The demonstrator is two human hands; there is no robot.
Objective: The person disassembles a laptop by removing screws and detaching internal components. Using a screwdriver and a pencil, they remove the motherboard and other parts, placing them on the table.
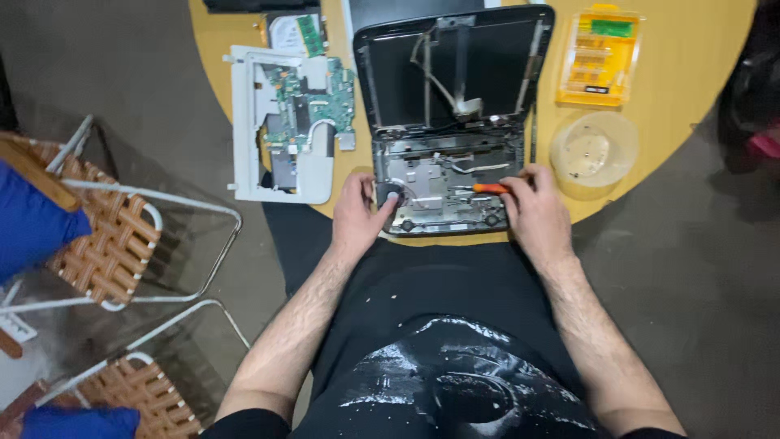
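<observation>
- Opened laptop base (447,183) at the near edge of the round wooden table (691,89), straight ahead of the lap, innards bared
- Stripped lid shell (455,69) hinged upright behind, loose flat cables and metal strips across its dark inside
- Small round fan (393,193) in the base's near left corner
- Left hand (357,215) on the base's left edge, fingers curled loosely together, fingertips touching the fan, nothing pinched
- Right hand (532,207) on the base's right side, thumb and forefinger pinching the orange-handled screwdriver (490,189)
- Screwdriver lying almost flat, tip pointing left into the middle of the base
- Pale plastic casing (280,122) just left of the laptop, green circuit board (313,93) resting in it
- Clear round tub (593,153) to the right, near the table's edge
- Yellow bit case (600,57) behind the tub, closed
- Two woven chairs (106,236) with white metal frames well apart on the left, blue cloth (32,223) over them
- Dark grey floor (691,268) all round
</observation>
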